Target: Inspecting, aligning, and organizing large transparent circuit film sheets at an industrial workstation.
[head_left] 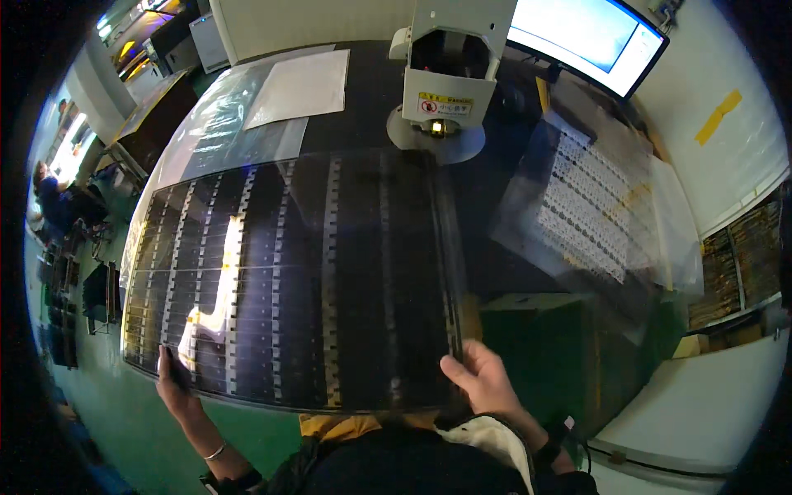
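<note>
A large dark glossy rectangular sheet [355,280] with rows of small pale notched marks stretches out in front of me, and a bright light reflects off its left part. My left hand [175,388] grips its near left edge, thumb on top and the other fingers hidden beneath. At the near right corner, my right hand [485,378] is closed on the edge, thumb over the top. The far edge of the sheet reaches toward a grey-white machine [450,82] with a small lit lamp; whether they touch, I cannot tell.
White and clear sheets [301,87] lie at the back left of the dark table [371,99]. To the right are transparent films with a patterned sheet [594,202]. A lit monitor [590,41] stands behind. A white cabinet [693,412] is at lower right; another person [62,198] sits far left.
</note>
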The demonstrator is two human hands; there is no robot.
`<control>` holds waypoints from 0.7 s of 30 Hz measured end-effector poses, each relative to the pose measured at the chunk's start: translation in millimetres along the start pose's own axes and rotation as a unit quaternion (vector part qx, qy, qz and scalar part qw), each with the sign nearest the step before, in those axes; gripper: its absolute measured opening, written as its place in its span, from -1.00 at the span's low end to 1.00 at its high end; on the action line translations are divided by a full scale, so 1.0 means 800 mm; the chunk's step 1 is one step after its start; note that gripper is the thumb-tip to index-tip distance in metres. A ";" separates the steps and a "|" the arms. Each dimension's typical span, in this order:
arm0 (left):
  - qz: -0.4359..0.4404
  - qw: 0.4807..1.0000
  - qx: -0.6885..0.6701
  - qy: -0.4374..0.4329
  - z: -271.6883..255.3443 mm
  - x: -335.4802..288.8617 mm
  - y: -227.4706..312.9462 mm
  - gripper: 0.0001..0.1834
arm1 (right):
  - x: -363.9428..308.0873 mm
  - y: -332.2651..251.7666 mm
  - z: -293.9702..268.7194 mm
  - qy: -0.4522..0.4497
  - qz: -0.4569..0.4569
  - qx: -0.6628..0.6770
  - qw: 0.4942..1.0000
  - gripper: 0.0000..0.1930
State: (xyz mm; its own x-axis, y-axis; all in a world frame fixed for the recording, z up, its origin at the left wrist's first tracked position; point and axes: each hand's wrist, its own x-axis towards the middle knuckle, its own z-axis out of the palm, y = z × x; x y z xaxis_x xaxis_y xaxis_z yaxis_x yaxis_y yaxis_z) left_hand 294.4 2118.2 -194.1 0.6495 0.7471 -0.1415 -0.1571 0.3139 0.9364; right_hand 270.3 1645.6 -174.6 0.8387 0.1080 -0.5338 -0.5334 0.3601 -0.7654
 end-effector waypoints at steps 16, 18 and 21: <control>-0.016 0.991 0.030 -0.131 0.013 -0.006 0.008 -0.65 | -0.029 -0.014 -0.004 -0.001 0.107 0.176 0.979 -0.68; 0.004 0.992 0.046 -0.115 0.016 -0.005 0.007 -0.64 | -0.027 0.000 -0.016 0.062 -0.015 -0.037 0.997 -0.79; -0.023 0.993 0.025 -0.116 0.011 0.003 0.004 -0.65 | -0.031 -0.011 -0.014 0.093 -0.071 -0.045 0.992 -0.83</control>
State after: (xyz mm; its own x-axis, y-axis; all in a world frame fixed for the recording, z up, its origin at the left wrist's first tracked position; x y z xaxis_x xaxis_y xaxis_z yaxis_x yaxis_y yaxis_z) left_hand 301.9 2115.9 -189.0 0.8094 0.5765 -0.1114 -0.0908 0.3105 0.9462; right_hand 253.2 1629.6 -158.8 0.8758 -0.1134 -0.4692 -0.4263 0.2743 -0.8620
